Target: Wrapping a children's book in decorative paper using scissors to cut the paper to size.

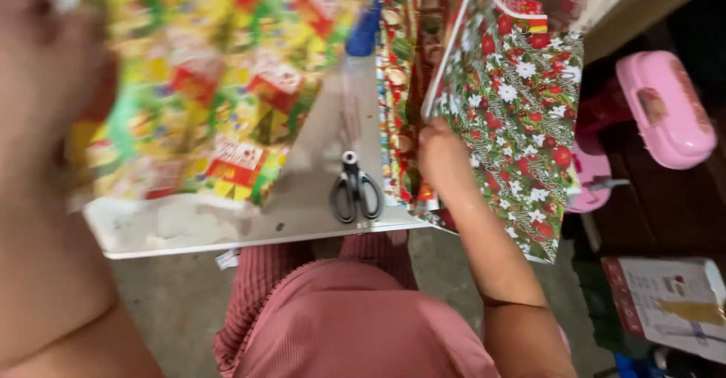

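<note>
My right hand [442,155] grips the edge of a green wrapping sheet with red and white flowers [522,113], lifting it off a stack of other patterned sheets [404,83]. My left hand [41,52] is blurred and close to the camera at the upper left. It holds the left side of a yellow, green and red wrapping sheet [219,83]. Both sheets lie over a white board [189,230] across my lap. Black-handled scissors [354,195] rest shut on the board between the two sheets.
A blue object [364,30] stands near the board's far middle. A pink plastic case [665,109] and another pink item [590,181] sit to the right. A printed cardboard box [669,302] lies at the lower right. Grey floor shows below the board.
</note>
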